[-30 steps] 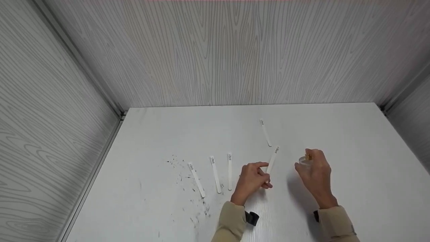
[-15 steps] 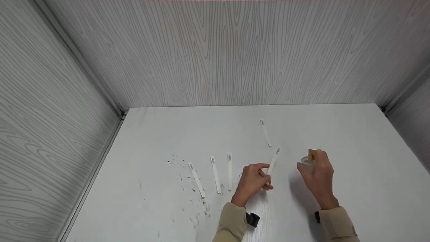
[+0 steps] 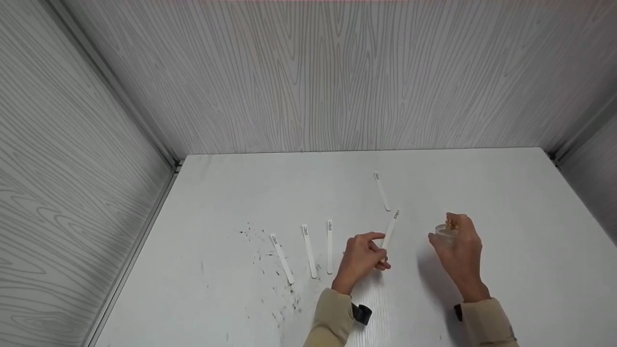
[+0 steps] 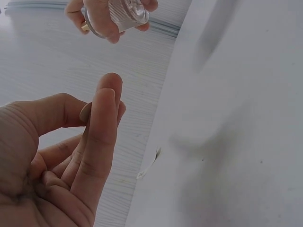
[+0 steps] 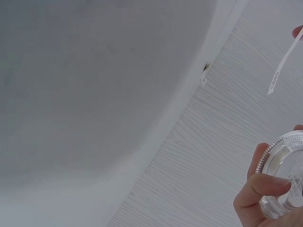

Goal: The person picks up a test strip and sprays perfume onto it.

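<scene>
My left hand (image 3: 362,255) pinches a white paper test strip (image 3: 391,226) between thumb and fingers. The strip slants up and away, its printed end outermost. In the left wrist view, only the near end of this strip (image 4: 85,112) shows beside the thumb. To the right, my right hand (image 3: 460,255) grips a clear, ribbed perfume bottle (image 3: 446,232) with a gold top, the index finger at that top. The bottle (image 4: 124,16) is held above the table, apart from the strip. In the right wrist view, the thumb lies across the round clear bottle (image 5: 279,163).
Three more strips lie left of my left hand: one leftmost (image 3: 282,259), one in the middle (image 3: 309,251), one nearest (image 3: 329,246). Another strip (image 3: 382,191) lies farther back. Dark specks (image 3: 295,301) mark the white table (image 3: 217,193). Wood-grained panels (image 3: 308,77) enclose its back and sides.
My right hand has drifted slightly to the right with the perfume bottle, widening the gap to the strip. My left hand holds its strip in almost the same place.
</scene>
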Tool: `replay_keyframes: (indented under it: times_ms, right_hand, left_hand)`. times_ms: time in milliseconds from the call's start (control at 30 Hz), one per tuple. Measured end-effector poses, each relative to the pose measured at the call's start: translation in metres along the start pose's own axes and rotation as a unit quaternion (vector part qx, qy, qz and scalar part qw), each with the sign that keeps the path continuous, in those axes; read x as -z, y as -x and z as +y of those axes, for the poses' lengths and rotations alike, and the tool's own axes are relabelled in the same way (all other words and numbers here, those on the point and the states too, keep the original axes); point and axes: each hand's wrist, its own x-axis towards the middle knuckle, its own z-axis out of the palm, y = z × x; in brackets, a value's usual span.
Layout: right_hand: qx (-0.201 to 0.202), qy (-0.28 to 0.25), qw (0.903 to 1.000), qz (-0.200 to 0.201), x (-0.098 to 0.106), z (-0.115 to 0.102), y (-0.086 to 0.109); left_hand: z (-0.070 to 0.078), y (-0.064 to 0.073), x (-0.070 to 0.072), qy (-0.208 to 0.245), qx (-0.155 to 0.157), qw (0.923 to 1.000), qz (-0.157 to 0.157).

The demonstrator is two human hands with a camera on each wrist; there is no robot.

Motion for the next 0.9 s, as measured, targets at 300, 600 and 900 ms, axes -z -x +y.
replay_keyframes:
  times_ms: [300, 600, 900]
  right_hand:
    - [0.003, -0.019, 0.9998, 0.008, 0.002, -0.001, -0.003]
    - [-0.005, -0.014, 0.9999, 0.006, 0.003, 0.001, -0.001]
    - [0.012, -0.011, 0.9998, 0.014, 0.006, 0.004, -0.001]
  left_hand:
    - [-0.001, -0.007, -0.002, -0.013, -0.031, 0.9993, 0.015]
    - [0.0, -0.014, -0.008, 0.018, 0.003, 0.9997, 0.019]
    - [0.001, -0.022, -0.012, 0.016, 0.005, 0.9997, 0.017]
